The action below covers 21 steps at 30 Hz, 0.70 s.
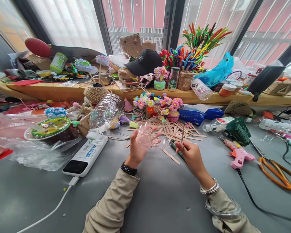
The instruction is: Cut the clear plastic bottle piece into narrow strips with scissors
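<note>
My left hand (138, 147) is raised above the grey table, palm up and fingers spread, with a clear plastic piece (147, 136) across the palm and fingers. The piece is see-through, so its edges are hard to make out; part of it reaches toward my right hand. A slender metal-looking tool (182, 133) points upward from the pinched fingers of my right hand (190, 153); its kind is unclear. Under that hand shows a dark green strip (177, 151). Wooden craft sticks (181, 132) lie in a pile behind both hands, and one loose stick (171, 157) lies between them.
At right are a pink glue gun (241, 155) with a black cord and orange-handled scissors (278, 173). A white power bank (86, 155) with a cable is at left. Behind stand fuzzy flowers (174, 108), a jute twine ball (96, 94) and a crowded ledge (140, 94).
</note>
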{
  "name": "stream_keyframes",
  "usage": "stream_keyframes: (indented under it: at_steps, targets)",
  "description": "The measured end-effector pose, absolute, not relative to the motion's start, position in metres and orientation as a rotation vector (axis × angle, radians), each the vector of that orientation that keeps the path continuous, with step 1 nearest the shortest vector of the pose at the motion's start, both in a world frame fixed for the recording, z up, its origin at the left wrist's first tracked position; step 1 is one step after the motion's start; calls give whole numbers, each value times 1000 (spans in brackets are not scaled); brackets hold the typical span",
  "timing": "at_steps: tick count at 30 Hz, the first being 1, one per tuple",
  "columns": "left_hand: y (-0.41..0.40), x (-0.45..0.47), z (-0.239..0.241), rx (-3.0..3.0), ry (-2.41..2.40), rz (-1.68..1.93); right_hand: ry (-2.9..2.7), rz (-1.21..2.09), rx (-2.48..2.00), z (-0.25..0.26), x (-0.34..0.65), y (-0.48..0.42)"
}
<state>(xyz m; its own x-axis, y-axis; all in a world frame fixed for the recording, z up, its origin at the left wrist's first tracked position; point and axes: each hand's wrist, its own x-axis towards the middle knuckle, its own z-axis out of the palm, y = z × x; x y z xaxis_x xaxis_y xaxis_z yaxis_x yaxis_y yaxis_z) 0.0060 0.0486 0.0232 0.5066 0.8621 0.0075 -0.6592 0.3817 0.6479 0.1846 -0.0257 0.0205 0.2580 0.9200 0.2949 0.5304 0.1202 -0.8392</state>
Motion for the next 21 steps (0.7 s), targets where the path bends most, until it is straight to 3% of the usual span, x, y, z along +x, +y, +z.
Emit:
stream_keyframes:
  at_steps: [21]
  targets:
    - [48,6,13,870,207,947,-993,843,-1441,13,187,-19]
